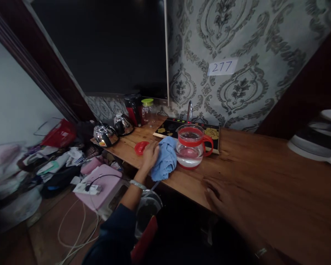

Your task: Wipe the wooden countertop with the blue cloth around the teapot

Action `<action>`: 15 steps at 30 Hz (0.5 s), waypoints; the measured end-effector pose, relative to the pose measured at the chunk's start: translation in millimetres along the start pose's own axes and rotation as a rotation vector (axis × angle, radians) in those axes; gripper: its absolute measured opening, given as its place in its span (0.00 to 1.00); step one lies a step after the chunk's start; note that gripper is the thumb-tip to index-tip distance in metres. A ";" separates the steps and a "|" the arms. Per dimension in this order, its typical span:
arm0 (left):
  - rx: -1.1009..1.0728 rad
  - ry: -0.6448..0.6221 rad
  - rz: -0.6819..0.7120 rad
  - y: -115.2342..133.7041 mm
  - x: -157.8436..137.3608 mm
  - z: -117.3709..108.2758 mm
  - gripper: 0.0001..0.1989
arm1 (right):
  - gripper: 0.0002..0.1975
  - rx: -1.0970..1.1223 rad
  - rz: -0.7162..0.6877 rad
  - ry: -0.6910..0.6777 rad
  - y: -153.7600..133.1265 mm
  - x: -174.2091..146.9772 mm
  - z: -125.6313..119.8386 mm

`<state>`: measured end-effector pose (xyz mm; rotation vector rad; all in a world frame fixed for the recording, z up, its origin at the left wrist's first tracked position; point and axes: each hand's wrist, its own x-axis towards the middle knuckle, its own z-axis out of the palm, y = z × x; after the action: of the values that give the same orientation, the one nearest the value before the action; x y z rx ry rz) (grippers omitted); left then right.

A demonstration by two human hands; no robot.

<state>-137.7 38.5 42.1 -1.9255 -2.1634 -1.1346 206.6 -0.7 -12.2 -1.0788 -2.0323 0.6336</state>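
Note:
My left hand (151,154), with a pale bangle at the wrist, lies at the counter's front edge with its fingers stretched forward. It sits between a red lid (141,148) and a crumpled blue cloth (165,158), touching the cloth's left side. Against the cloth's right side stands a clear glass jug (190,160) with a red collar and red handle, partly filled with water and without a lid on top. My right hand (217,193) is dim and slightly blurred; it rests on the wooden counter to the right of the jug, fingers apart, nothing in it.
Behind the jug is a black panel with gold flowers (169,127) and a chrome tap (189,110). Two steel kettles (105,134), a red-black container (134,110) and a green-lidded glass pitcher (147,112) stand left. A bucket (149,209) sits below; a glass-and-white appliance (317,136) stands right.

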 end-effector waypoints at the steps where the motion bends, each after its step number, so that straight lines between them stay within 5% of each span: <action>1: 0.076 0.006 -0.051 -7.8 3.7 -6.4 0.20 | 0.18 -0.006 -0.006 0.001 -1.3 0.3 -0.3; 6: 0.410 -0.093 -0.247 -43.3 14.2 -20.9 0.26 | 0.18 -0.046 -0.033 -0.023 -6.2 1.5 -1.9; 15: 0.301 0.035 -0.331 -50.9 16.0 -30.5 0.23 | 0.18 -0.069 -0.038 -0.049 -10.1 3.0 -5.0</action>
<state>-199.0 37.7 47.1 -1.4553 -2.5236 -0.8027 204.6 -3.0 -1.0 -1.0718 -2.1254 0.5793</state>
